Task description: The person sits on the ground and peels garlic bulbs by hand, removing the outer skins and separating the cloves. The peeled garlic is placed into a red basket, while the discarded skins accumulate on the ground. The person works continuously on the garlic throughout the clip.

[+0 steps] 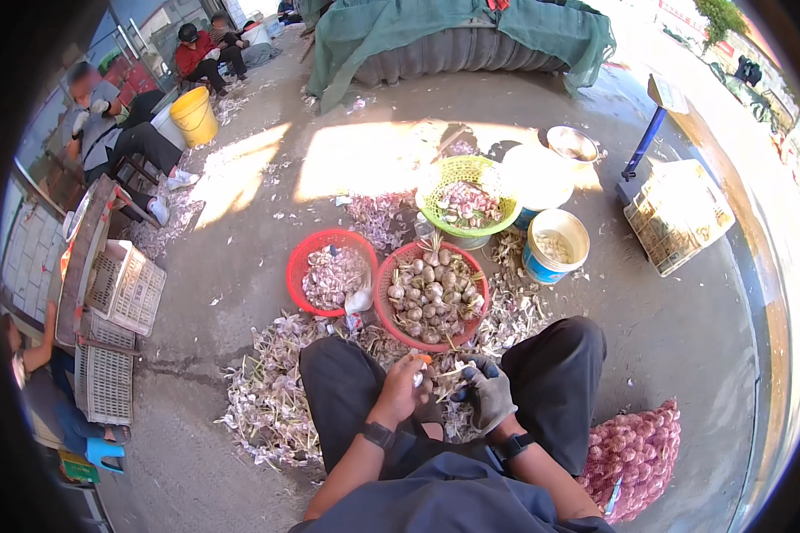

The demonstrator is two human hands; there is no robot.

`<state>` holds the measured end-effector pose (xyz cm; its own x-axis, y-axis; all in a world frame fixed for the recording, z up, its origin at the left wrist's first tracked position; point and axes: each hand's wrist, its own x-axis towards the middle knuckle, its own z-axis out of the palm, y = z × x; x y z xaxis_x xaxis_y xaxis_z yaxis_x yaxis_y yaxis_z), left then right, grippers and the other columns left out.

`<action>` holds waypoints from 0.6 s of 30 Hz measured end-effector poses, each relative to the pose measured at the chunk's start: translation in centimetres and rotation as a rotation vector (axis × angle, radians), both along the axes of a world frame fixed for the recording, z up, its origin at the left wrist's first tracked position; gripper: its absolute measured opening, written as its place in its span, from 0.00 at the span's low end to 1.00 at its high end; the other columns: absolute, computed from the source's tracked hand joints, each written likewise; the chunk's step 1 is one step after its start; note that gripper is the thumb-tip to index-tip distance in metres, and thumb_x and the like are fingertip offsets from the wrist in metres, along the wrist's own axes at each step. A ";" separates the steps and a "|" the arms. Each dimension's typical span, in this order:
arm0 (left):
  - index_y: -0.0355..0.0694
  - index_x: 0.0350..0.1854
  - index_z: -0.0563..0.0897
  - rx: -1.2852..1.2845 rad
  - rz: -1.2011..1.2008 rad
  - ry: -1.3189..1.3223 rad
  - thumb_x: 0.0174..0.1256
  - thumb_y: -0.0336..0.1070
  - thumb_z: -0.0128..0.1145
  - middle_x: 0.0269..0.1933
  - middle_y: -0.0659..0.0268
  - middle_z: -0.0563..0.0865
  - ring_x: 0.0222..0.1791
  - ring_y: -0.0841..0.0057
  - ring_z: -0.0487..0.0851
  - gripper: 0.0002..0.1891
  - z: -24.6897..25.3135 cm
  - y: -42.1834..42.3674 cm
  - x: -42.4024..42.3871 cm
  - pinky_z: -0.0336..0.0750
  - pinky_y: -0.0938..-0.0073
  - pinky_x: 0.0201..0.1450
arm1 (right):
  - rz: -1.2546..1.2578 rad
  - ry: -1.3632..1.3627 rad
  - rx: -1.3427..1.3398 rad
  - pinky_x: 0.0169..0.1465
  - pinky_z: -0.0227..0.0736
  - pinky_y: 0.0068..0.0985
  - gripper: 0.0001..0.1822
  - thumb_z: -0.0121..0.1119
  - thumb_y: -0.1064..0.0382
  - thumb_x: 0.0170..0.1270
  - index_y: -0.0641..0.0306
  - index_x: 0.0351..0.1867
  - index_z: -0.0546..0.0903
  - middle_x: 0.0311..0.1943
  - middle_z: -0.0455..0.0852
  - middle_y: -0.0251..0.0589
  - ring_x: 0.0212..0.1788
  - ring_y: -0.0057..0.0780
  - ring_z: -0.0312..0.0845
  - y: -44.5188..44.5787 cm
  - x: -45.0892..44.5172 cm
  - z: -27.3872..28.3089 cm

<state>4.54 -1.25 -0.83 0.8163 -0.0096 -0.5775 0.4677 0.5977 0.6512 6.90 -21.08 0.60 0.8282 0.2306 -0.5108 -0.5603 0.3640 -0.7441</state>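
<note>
My bare left hand [405, 390] is closed around a small orange-handled tool [423, 359] and a pale garlic clove. My right hand [488, 393], in a grey glove with dark fingertips, grips a piece of garlic stalk and skin [455, 378]. Just beyond both hands stands a red plastic basket of whole garlic bulbs [433, 293]. To its left is a red basket of loose cloves [333, 276], with a white object at its rim. A green basket of pinkish cloves [470, 200] and a bucket of peeled cloves [555, 246] stand farther off.
Garlic skins and stalks [270, 393] cover the floor around my legs. A net sack of garlic [633, 460] lies at the right. Beyond are a platform scale [667, 100] with a crate [680, 216]. Other people sit at the left near a yellow bucket [194, 116] and white crates [130, 286].
</note>
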 end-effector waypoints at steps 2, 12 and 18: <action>0.43 0.50 0.83 -0.047 0.046 -0.006 0.79 0.44 0.56 0.36 0.66 0.87 0.29 0.77 0.86 0.11 -0.2 1.0 2.8 0.77 0.74 0.26 | 0.014 0.051 0.060 0.36 0.80 0.22 0.17 0.60 0.65 0.76 0.69 0.62 0.81 0.37 0.86 0.35 0.30 0.20 0.81 0.2 0.1 0.1; 0.37 0.52 0.81 -0.040 0.016 -0.139 0.80 0.42 0.55 0.39 0.61 0.87 0.36 0.68 0.88 0.12 0.6 1.6 25.1 0.88 0.62 0.44 | 0.051 0.141 0.131 0.40 0.80 0.22 0.19 0.61 0.64 0.75 0.71 0.62 0.80 0.41 0.87 0.37 0.37 0.21 0.83 -0.8 1.7 0.9; 0.32 0.69 0.67 -0.066 0.088 -0.086 0.81 0.47 0.56 0.61 0.47 0.75 0.57 0.53 0.82 0.27 1.3 -1.4 36.4 0.83 0.49 0.65 | 0.041 0.143 0.106 0.40 0.81 0.23 0.22 0.65 0.61 0.73 0.72 0.62 0.80 0.43 0.89 0.41 0.35 0.24 0.84 -1.4 2.4 0.9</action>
<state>40.96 -2.65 0.51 0.8623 0.0285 -0.5055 0.3554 0.6771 0.6443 9.33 -22.50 1.49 0.7373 0.3217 -0.5940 -0.6739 0.4107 -0.6141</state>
